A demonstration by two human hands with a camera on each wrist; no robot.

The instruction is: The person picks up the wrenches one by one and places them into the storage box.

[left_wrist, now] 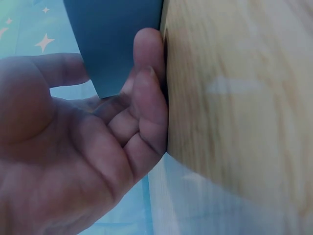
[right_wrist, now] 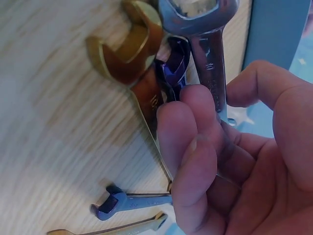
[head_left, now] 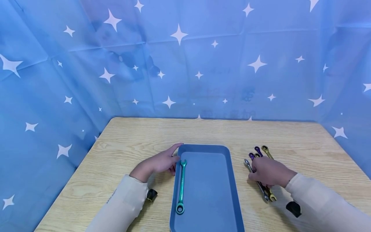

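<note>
the right hand [head_left: 268, 170] has its thumb on one side of the silver wrench [right_wrist: 209, 63] and curled fingers on the other, a narrow pinch around the shank. that wrench lies at the left edge of the bunch, on the counter [head_left: 139, 129] to the right of the blue tray [head_left: 208, 187]; whether it is clear of the wood i cannot tell. a gold wrench [right_wrist: 146, 90] and a purple wrench [right_wrist: 173, 71] sit close beside it, partly behind the fingertips, so the pinch could easily bring a neighbour along. a second purple wrench [right_wrist: 129, 200] and a second gold wrench [right_wrist: 112, 227] lie a little apart from those.

picking out just the silver one seems to be the step in hand. it would go best with the thumb and fingertips kept on its shank alone, then a slight slide left, away from the bunch, before any lift. holding near the middle should keep the heavy ends from tipping.

the left hand [head_left: 162, 161] holds the tray near its far left corner, thumb at the rim and fingers bent outside the wall; a light, steady hold is enough. the green wrench [head_left: 182, 183] lies lengthwise along the tray's left side, so anything set beside it would sit neatest parallel.
</note>
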